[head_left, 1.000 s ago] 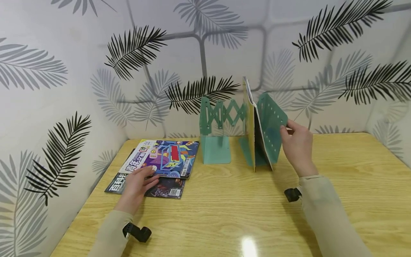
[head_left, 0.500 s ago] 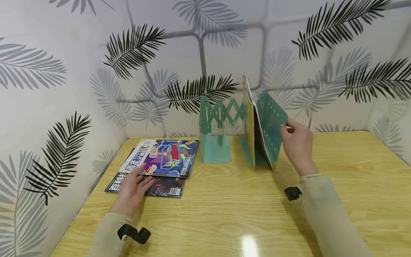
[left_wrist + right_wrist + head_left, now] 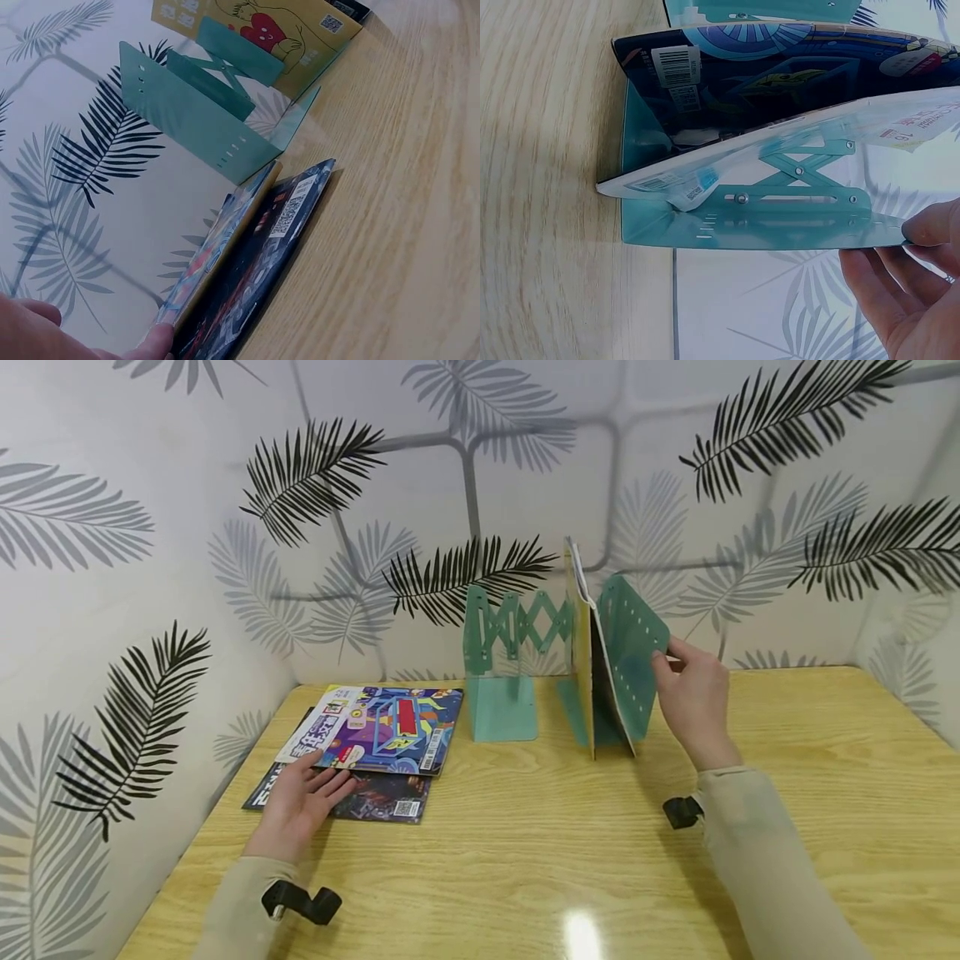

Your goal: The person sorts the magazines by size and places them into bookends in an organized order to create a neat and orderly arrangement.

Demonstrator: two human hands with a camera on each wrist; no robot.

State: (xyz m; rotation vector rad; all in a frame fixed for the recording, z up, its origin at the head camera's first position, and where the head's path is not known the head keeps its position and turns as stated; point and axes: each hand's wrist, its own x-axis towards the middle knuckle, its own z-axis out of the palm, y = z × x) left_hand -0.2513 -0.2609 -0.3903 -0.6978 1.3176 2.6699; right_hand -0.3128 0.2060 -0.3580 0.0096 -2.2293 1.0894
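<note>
My right hand (image 3: 693,702) pinches the front edge of the right end plate of a green metal expanding bookend (image 3: 633,652); the right wrist view shows the thumb on one side and fingers on the other. Between its plates stand a yellow-covered magazine (image 3: 300,34), a dark blue-backed cover (image 3: 750,75) and a white one (image 3: 810,142), leaning and spread apart at the bottom. My left hand (image 3: 292,802) lies palm partly up, fingers loosely extended, at the near edge of two stacked magazines: a colourful purple one (image 3: 405,731) over a dark one (image 3: 382,797). Whether it touches them is unclear.
The bookend's left plate (image 3: 506,710) stands apart from the upright magazines, joined by a lattice (image 3: 543,622). Behind the wooden table (image 3: 487,860) rises a wall (image 3: 525,485) with a leaf pattern. Another wall (image 3: 90,610) borders the left side.
My left hand has drawn back toward the lower left, off the purple magazine's cover, and its palm has turned upward. My right hand stays on the bookend, which has not moved.
</note>
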